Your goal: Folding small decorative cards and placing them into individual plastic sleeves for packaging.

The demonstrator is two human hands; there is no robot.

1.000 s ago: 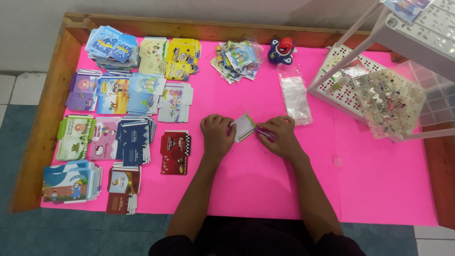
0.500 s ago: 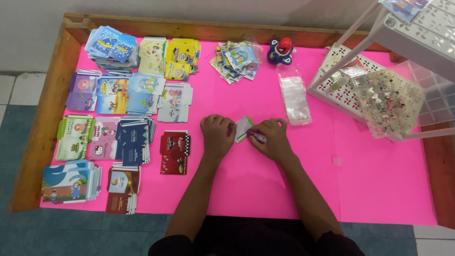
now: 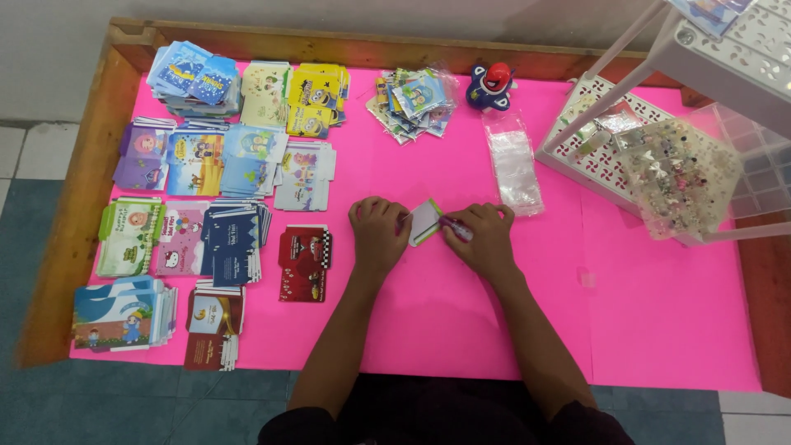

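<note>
Small white card with a green edge (image 3: 426,222) sits at the middle of the pink table cover (image 3: 659,330) in the head view, pinched between both hands. The left hand (image 3: 377,232) is curled, its fingertips gripping the card's left edge, knuckles resting on the pink surface. The right hand (image 3: 480,236) grips the card's right edge and also holds a thin pink pen-like stick (image 3: 456,228) against it. Just right of the right hand, nearly touching it, lies a stack of clear plastic sleeves (image 3: 515,161). Beyond it, near the wooden rim (image 3: 74,214), stands a small blue and red toy figure (image 3: 489,86), and beside that a loose heap of small colourful packets (image 3: 412,103). To the left of the left hand, close by, lies a red and black flat carton stack (image 3: 304,262); further left, rows of printed flat carton stacks (image 3: 206,165) cover the table's left half, well apart from the card. At the right, a white perforated plastic rack (image 3: 593,148) stands on the cover, with a clear bag of small trinkets (image 3: 680,177) lying on it. Nothing lies between the hands and the card.
</note>
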